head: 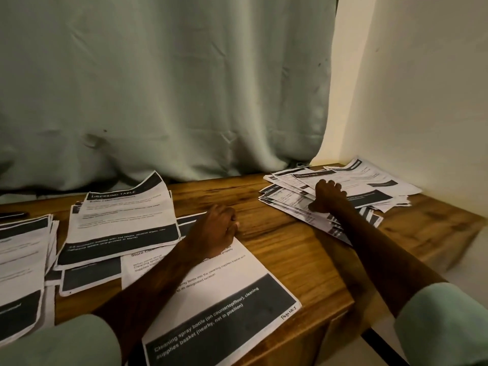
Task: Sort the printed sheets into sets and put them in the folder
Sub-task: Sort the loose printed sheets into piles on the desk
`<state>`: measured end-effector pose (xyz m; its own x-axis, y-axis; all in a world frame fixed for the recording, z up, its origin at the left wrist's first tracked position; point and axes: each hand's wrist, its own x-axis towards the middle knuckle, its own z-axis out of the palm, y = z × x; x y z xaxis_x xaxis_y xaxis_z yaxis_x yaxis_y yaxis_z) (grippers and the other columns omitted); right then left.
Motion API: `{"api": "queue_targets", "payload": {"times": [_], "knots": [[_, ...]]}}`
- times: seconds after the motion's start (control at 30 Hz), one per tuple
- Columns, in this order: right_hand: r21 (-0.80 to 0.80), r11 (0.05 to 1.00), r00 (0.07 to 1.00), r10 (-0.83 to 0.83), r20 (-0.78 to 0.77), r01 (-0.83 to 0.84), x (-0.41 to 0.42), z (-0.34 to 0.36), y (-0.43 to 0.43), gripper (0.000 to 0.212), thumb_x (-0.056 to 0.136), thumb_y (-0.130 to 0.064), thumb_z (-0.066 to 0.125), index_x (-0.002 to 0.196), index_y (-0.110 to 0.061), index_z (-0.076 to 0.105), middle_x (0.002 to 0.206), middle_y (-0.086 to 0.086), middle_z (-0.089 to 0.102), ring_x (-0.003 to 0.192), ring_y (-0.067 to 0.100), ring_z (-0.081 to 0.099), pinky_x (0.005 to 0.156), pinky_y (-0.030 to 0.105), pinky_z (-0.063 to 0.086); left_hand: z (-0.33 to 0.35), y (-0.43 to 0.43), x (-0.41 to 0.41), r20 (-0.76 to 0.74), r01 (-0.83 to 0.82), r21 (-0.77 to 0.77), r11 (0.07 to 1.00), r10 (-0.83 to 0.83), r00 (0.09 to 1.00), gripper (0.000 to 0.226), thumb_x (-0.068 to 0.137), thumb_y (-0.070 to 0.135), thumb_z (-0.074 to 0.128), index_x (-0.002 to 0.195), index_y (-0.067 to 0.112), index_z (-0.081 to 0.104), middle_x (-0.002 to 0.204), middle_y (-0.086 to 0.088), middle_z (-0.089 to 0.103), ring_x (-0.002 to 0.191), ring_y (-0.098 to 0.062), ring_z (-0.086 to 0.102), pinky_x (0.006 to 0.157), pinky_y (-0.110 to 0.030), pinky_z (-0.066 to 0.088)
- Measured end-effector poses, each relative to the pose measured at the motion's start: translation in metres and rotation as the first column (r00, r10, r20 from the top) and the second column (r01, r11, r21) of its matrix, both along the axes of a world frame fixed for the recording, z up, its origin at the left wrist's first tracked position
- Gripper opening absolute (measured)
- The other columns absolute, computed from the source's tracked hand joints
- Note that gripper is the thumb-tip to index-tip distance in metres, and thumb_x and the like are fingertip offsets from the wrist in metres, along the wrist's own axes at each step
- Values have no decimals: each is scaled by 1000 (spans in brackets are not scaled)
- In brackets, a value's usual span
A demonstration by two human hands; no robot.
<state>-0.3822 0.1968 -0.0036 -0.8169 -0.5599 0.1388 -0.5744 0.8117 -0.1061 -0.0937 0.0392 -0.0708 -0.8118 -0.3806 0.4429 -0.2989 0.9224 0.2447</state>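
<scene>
Right grip [328, 198], released, presses the loose pile [369, 180] of limp, slippery sheets, probably best pinched at an edge; left grip [216, 232] on near sheet [237, 286], state unclear.

head cam, single view | worn up top, aimed forward and down across the wooden table [280, 233] | wide-angle, catches the table's right end and front edge | pretty close: left hand [216, 229] mid-frame, right hand [328, 195] right of centre, arms [383, 265] running up from the bottom corners | curtain [158, 88] fills the top, wall [422, 88] upper right
</scene>
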Motion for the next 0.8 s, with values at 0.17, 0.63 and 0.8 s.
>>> {"api": "queue_targets", "payload": {"times": [0.17,0.63,0.8], "knots": [[32,998,995,55,84,-57,-14,-5,-7,86,87,-42,76,146,2,33,149,22,39,137,41,40,109,50,43,0,0,0,-15,-7,3,1000,7,1000,27,105,36,47,121,19,59,131,-2,57,125,-20,48,97,-33,44],[96,995,991,27,-131,-15,-28,-12,-2,71,92,-23,71,147,-4,32,140,16,51,127,35,54,102,47,49,0,1,0,-55,-8,-20,1000,6,998,29,106,36,46,120,16,61,129,-3,58,123,-20,50,90,-25,36],[74,997,967,52,-248,-35,-21,-14,4,43,99,-23,62,137,-12,47,137,14,54,125,31,53,101,42,46,-3,-2,0,-74,8,-12,1000,-9,997,25,105,34,49,115,16,63,123,-3,60,117,-20,53,89,-27,39]]}}
